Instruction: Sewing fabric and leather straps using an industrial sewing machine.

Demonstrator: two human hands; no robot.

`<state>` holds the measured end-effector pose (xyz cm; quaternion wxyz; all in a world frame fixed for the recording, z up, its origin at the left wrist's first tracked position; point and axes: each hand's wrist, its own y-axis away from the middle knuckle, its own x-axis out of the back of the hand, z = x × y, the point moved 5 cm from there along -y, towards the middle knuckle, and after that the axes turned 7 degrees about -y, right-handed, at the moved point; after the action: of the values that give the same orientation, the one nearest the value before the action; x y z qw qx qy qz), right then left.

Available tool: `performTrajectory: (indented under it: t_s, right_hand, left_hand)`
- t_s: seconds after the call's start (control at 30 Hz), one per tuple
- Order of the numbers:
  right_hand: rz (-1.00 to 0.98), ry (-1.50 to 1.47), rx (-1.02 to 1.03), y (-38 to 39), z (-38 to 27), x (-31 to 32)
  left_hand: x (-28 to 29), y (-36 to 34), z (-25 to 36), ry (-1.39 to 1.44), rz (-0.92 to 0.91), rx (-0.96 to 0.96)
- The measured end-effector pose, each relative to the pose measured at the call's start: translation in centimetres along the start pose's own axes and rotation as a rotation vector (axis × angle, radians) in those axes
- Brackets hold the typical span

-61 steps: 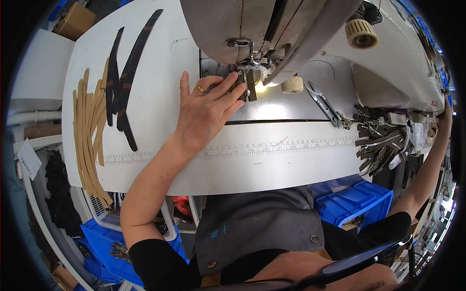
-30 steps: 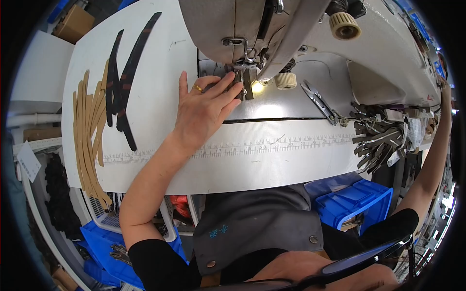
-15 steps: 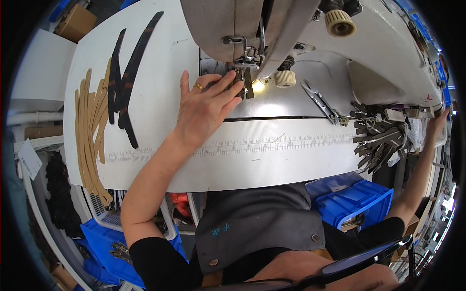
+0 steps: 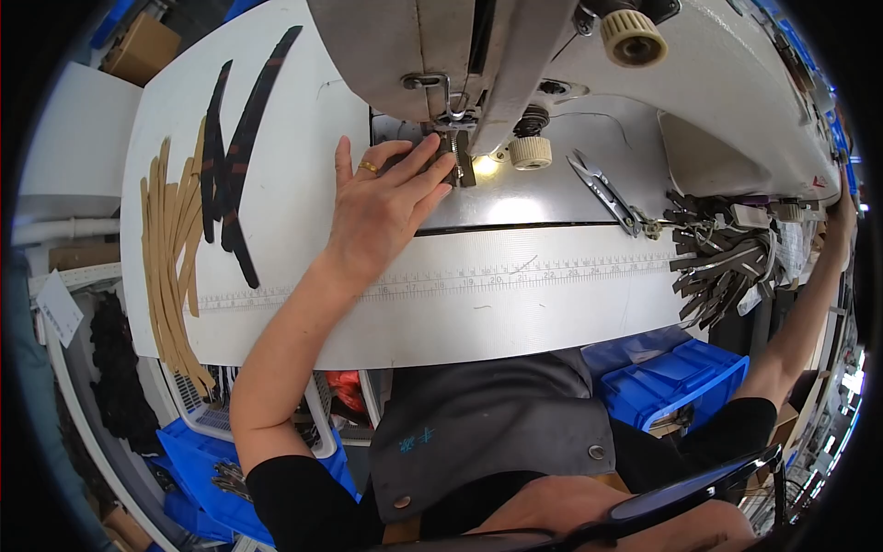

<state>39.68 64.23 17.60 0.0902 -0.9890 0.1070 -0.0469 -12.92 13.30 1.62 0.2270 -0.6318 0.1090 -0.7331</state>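
Note:
My left hand (image 4: 382, 207), with a gold ring, lies with fingers spread; its fingertips press on a short dark zippered strip (image 4: 457, 166) under the presser foot of a white sewing machine (image 4: 717, 110), beside the lit metal bed (image 4: 510, 202). My right hand (image 4: 839, 207) reaches to the machine's far right end near the rim, its fingers mostly hidden. Metal snips (image 4: 602, 193) lie right of the needle. A bundle of short dark strips (image 4: 722, 271) lies at the table's right. Long tan strips (image 4: 161, 258) and longer dark strips (image 4: 248, 138) lie left of my left hand.
The white table (image 4: 506, 336) has a printed ruler near its front. Blue bins (image 4: 671, 377) and a white basket (image 4: 184, 391) sit below it. A cardboard box (image 4: 143, 46) stands at the back left, and hanging dark cloth (image 4: 120, 368) shows at the lower left.
My right hand has shifted up and down along the machine's right end and is higher than half a second ago. My left hand stays on the strip; the view shifts slightly.

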Motion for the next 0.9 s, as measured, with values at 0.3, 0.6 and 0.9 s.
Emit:
performTrajectory:
  t_s: [0.3,0.6,0.9]
  right_hand:
    - [-0.036,-0.395,0.086,-2.2,4.3,2.1]
    - [-0.015,-0.569,0.096,1.3,4.2,0.5]
    - [-0.01,-0.682,0.167,2.9,4.5,-0.4]
  left_hand:
    - [-0.3,0.1,-0.1,0.015,-0.015,0.024]
    - [-0.4,0.2,-0.3,0.008,-0.008,0.03]
    - [-0.3,0.2,-0.2,0.005,0.001,0.024]
